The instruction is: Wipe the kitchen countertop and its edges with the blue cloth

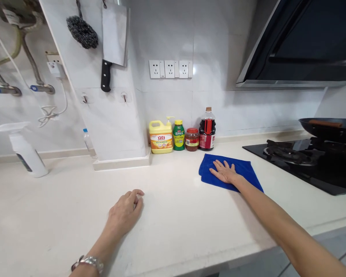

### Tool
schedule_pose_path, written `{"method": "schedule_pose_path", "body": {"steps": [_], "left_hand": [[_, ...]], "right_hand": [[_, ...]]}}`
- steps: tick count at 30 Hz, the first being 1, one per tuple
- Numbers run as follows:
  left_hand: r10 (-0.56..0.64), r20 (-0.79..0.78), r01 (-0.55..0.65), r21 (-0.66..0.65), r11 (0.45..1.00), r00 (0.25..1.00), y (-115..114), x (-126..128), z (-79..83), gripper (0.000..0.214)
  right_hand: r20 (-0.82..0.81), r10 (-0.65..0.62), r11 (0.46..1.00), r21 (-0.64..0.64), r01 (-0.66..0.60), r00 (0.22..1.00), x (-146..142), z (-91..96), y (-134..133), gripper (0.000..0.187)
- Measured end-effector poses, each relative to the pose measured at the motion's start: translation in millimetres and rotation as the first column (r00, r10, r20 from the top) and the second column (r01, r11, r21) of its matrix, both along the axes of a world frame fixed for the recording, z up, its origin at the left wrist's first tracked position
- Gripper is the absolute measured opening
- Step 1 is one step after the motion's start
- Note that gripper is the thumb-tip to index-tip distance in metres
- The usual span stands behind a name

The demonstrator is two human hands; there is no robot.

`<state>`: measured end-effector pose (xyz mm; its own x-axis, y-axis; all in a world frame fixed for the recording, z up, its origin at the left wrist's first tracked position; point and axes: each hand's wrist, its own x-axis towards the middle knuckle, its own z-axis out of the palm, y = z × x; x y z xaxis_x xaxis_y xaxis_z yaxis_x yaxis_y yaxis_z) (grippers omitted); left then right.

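My right hand point(224, 172) lies flat with spread fingers on a blue cloth point(245, 169), pressing it to the white countertop point(173, 215). The cloth is spread out, with its left edge folded over. My left hand point(126, 211) rests on the counter left of the cloth, fingers loosely bent and the thumb apart from the index finger; nothing shows in it. Behind the cloth stand a dark sauce bottle point(207, 130) and a red-lidded jar point(192, 140). Beside them are a green bottle with a yellow cap point(178, 135) and a yellow dish soap jug point(160, 137).
On the right are a black gas stove point(294, 169), a wok point(331, 129) and a range hood point(302, 42). A white spray bottle point(29, 154) and a clear blue-capped bottle point(89, 144) stand left. A cleaver point(114, 36) and steel scrubber point(82, 32) hang on the pillar.
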<state>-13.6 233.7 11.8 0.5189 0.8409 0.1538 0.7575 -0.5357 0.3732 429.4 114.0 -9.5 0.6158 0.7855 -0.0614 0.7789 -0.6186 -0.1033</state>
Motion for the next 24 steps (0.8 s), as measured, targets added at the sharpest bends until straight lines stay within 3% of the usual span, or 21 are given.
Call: {"method": "schedule_pose_path", "body": {"steps": [8,14,19,24], "left_hand": [[0.027,-0.049,-0.029,-0.03,0.999,0.998,0.1,3.6,2.9,0.033],[0.047,-0.087,-0.049,-0.032,0.998,0.995,-2.6,5.4,7.6,0.029],[0.032,-0.066,-0.033,-0.017,0.999,0.997,-1.5,5.5,7.3,0.027],[0.018,-0.036,-0.018,0.007,1.0,0.999,-1.9,4.8,7.9,0.027]], "right_hand": [[-0.001,0.117,0.993,0.009,-0.117,0.993,11.6,4.1,44.3,0.073],[-0.018,0.197,0.98,0.027,-0.197,0.98,3.9,9.3,54.6,0.072],[-0.022,0.292,0.956,0.042,-0.291,0.956,-15.4,10.8,58.0,0.076],[-0.041,0.432,0.901,0.051,-0.43,0.901,-55.0,14.4,53.5,0.083]]}}
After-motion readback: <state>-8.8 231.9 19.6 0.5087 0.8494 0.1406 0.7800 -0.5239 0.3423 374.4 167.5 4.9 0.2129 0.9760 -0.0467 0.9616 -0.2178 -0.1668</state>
